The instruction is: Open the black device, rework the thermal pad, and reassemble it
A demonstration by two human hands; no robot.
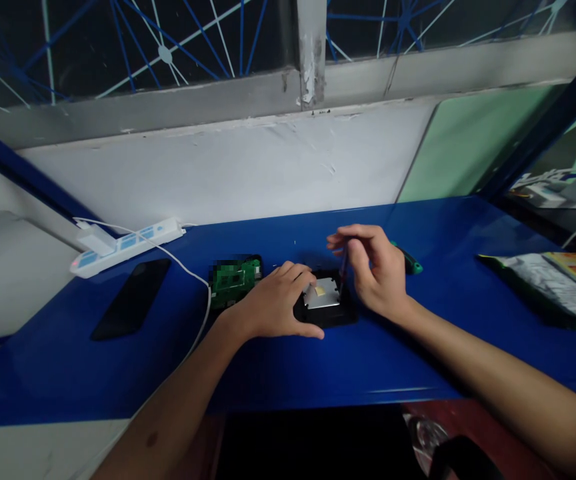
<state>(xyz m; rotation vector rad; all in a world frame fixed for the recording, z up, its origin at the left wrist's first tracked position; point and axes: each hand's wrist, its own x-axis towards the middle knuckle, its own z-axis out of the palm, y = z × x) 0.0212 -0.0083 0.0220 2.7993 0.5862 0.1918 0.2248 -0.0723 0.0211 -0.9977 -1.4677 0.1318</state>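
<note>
A black plastic casing [347, 315] lies on the blue table with a silver metal plate [325, 301] inside it. The plate carries a small yellowish patch. My left hand [279, 303] grips the casing from its left side, thumb along the near edge and fingers over the far part. In my right hand [379, 273] a thin screwdriver [343, 270] is pinched nearly upright. Its lower end is at the plate's right edge; the exact contact is too small to tell. Left of the casing sits a green circuit board [233, 280], partly behind my left hand.
A dark phone [132, 298] and a white power strip [135, 245] lie on the left, a white cable [188, 270] running toward me. Behind my right hand is a green-handled tool [411, 262]. A shiny packet [558, 287] rests on the right. The wall [248, 173] bounds the back.
</note>
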